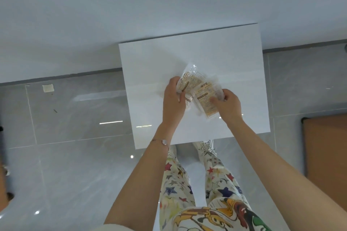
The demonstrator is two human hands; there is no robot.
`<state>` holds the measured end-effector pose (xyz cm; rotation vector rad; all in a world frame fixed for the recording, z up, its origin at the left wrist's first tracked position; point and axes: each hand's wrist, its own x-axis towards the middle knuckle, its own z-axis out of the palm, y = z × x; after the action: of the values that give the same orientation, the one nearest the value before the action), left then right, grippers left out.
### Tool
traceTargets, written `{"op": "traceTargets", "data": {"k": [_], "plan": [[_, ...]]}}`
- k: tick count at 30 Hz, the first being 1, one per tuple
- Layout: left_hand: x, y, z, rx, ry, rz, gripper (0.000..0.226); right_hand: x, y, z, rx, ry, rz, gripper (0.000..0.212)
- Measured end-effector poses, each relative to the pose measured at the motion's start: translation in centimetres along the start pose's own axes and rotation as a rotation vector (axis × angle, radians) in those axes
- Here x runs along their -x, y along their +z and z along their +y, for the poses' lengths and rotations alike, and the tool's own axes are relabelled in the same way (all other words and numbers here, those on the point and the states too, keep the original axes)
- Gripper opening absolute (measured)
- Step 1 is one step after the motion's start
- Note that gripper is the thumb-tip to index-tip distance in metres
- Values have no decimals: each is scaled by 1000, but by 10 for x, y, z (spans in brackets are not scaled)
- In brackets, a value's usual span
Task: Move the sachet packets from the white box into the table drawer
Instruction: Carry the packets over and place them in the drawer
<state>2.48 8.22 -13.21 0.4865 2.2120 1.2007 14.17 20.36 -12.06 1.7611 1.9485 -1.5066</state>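
Observation:
A small white square table (pixel 234 58) stands against the wall in front of me. Over its middle I hold a fan of clear sachet packets (pixel 201 89) with beige and orange print. My left hand (pixel 173 99) grips the left packets from their lower edge. My right hand (pixel 228 106) pinches the right packet, thumb on its printed face. No white box and no drawer show in this view.
Glossy grey floor tiles surround the table. A brown board (pixel 326 155) lies on the floor at the right edge. A small pale scrap (pixel 48 87) sits on the floor near the wall at left. My legs stand just below the table's front edge.

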Motion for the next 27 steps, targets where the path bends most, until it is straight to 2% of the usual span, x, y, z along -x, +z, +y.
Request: {"op": "traceTargets", "data": {"k": [5, 10, 13, 21, 27], "plan": [[20, -24, -4, 91, -208, 49, 40, 15, 8, -11, -80, 24, -52, 8], [38, -67, -6, 345, -423, 89, 43, 39, 13, -38, -273, 77, -72, 11], [53, -98, -1, 449, -505, 156, 46, 54, 10, -62, -310, 37, -114, 13], [115, -180, 46, 670, -441, 373, 54, 121, 4, -145, -458, -22, -306, 21], [181, -231, 81, 820, -392, 550, 70, 186, 8, -204, -312, -155, -434, 25]]}}
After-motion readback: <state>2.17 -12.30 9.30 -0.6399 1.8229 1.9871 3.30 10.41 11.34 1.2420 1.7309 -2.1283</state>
